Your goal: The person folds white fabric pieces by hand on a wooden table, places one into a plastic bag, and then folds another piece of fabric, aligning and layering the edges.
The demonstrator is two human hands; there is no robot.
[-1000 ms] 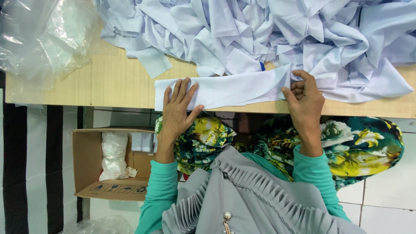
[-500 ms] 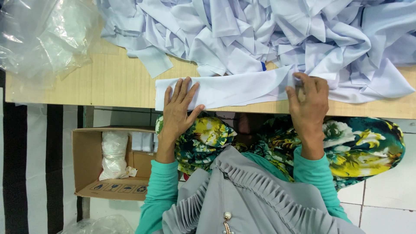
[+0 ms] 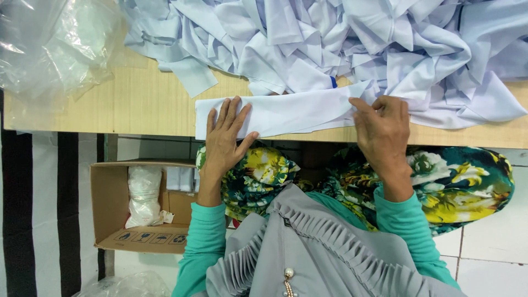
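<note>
A single head-worn camera looks steeply down, close over the person's own lap and the near edge of the wooden table (image 3: 99,110). The left hand (image 3: 225,137) and right hand (image 3: 382,132) sit mid-frame; floor and a cardboard box (image 3: 110,192) show below-left of the left hand.

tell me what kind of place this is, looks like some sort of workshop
Probably a garment workshop or packing room. A big heap of pale cloth pieces covers the wooden table, clear plastic bags lie at one end, and a cardboard box sits on the floor below.
</note>
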